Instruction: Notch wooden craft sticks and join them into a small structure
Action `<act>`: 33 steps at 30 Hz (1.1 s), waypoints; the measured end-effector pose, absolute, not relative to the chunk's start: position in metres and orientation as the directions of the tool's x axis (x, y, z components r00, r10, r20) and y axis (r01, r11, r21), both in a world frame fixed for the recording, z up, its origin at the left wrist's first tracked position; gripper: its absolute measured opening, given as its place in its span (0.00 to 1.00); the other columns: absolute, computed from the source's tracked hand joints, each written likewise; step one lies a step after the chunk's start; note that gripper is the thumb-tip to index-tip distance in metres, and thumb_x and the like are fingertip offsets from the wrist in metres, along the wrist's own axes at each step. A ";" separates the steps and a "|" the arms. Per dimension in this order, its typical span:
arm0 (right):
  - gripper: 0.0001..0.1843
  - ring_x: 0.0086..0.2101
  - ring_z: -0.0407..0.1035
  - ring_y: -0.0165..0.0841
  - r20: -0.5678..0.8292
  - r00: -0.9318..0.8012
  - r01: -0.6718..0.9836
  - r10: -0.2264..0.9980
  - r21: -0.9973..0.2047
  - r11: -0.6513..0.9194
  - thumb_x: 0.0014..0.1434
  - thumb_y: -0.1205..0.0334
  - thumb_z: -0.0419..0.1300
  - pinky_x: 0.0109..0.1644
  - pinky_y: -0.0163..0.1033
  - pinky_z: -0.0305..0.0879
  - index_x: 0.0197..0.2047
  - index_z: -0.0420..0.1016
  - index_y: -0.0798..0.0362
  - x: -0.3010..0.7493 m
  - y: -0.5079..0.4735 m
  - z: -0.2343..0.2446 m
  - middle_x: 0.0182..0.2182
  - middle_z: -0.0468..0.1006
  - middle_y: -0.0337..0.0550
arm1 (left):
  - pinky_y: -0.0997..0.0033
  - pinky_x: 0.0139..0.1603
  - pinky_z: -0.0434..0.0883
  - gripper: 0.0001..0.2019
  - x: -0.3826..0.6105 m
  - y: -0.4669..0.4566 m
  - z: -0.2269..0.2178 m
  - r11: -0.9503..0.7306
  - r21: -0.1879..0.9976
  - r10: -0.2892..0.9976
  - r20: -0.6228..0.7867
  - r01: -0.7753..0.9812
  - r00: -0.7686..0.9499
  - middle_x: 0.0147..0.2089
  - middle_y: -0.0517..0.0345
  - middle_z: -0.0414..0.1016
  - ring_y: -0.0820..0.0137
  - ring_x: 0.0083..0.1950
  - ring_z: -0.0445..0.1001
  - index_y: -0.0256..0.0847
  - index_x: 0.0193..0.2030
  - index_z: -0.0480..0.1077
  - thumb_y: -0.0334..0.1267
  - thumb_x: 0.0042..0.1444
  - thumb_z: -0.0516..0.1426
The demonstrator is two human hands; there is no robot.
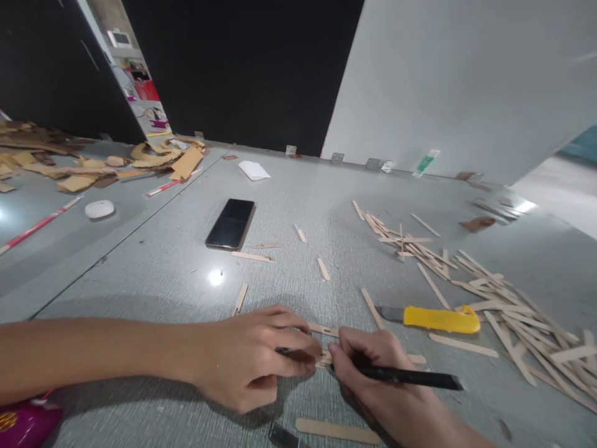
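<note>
My left hand (252, 358) rests on the grey table (163, 267) near its front edge, fingers curled and pinching small wooden stick pieces (324, 358). Close beside it on the right, my right hand (373, 367) is closed around a black pen (410, 376), its tip touching the stick pieces between the two hands. Another short stick (323, 328) lies just behind the fingers. A yellow utility knife (433, 318) lies on the table a little beyond my right hand.
A heap of wooden sticks (489, 292) spreads over the right side. A black phone (231, 224) lies mid-table, with loose sticks (252, 256) around it. Cardboard scraps (93, 165) and a white oval object (99, 209) sit at the far left. One stick (338, 430) lies at the front edge.
</note>
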State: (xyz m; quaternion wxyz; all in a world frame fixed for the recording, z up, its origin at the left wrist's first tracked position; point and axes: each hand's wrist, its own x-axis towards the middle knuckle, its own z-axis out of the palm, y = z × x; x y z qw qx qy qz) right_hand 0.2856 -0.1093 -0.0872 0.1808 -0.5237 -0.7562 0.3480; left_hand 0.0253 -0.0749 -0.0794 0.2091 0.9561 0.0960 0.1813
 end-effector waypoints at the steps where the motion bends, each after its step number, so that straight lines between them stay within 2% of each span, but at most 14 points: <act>1: 0.25 0.22 0.48 0.30 -0.099 -0.382 0.668 0.919 -0.717 0.200 0.74 0.52 0.52 0.25 0.38 0.45 0.26 0.49 0.46 0.286 -0.109 -0.087 0.20 0.52 0.30 | 0.53 0.72 0.67 0.22 0.025 -0.075 -0.080 -0.893 0.437 0.260 0.307 0.107 0.915 0.63 0.47 0.79 0.54 0.66 0.72 0.36 0.59 0.76 0.26 0.59 0.54; 5: 0.25 0.21 0.52 0.29 -0.095 -0.379 0.662 0.921 -0.723 0.198 0.74 0.53 0.52 0.24 0.36 0.49 0.25 0.51 0.47 0.287 -0.111 -0.087 0.19 0.55 0.30 | 0.51 0.71 0.68 0.25 0.026 -0.075 -0.079 -0.885 0.454 0.266 0.312 0.103 0.912 0.64 0.46 0.79 0.54 0.66 0.72 0.38 0.61 0.75 0.24 0.57 0.55; 11: 0.25 0.14 0.55 0.25 -0.202 -0.381 0.584 0.902 -0.809 0.066 0.74 0.52 0.52 0.17 0.31 0.52 0.24 0.55 0.46 0.283 -0.112 -0.082 0.14 0.59 0.27 | 0.51 0.71 0.68 0.23 0.026 -0.075 -0.077 -0.882 0.459 0.265 0.297 0.106 0.917 0.64 0.45 0.78 0.54 0.66 0.72 0.35 0.60 0.76 0.25 0.57 0.55; 18: 0.25 0.14 0.55 0.25 -0.167 -0.388 0.578 0.907 -0.810 0.099 0.73 0.53 0.55 0.18 0.31 0.52 0.23 0.56 0.47 0.282 -0.111 -0.079 0.13 0.60 0.28 | 0.52 0.72 0.67 0.24 0.025 -0.075 -0.078 -0.887 0.449 0.264 0.301 0.108 0.916 0.64 0.47 0.78 0.55 0.67 0.72 0.38 0.60 0.75 0.25 0.57 0.55; 24: 0.25 0.13 0.58 0.24 -0.217 -0.377 0.566 0.900 -0.823 0.039 0.75 0.54 0.53 0.17 0.28 0.56 0.24 0.57 0.47 0.284 -0.111 -0.081 0.14 0.62 0.27 | 0.51 0.71 0.67 0.26 0.025 -0.075 -0.079 -0.884 0.456 0.264 0.304 0.103 0.916 0.64 0.48 0.78 0.54 0.67 0.72 0.40 0.62 0.74 0.25 0.56 0.56; 33: 0.24 0.13 0.58 0.23 -0.215 -0.381 0.548 0.899 -0.836 0.032 0.75 0.55 0.53 0.17 0.27 0.54 0.24 0.59 0.48 0.281 -0.111 -0.079 0.13 0.61 0.26 | 0.52 0.72 0.67 0.24 0.026 -0.075 -0.080 -0.894 0.438 0.257 0.316 0.099 0.913 0.64 0.48 0.79 0.55 0.67 0.72 0.38 0.61 0.75 0.25 0.57 0.55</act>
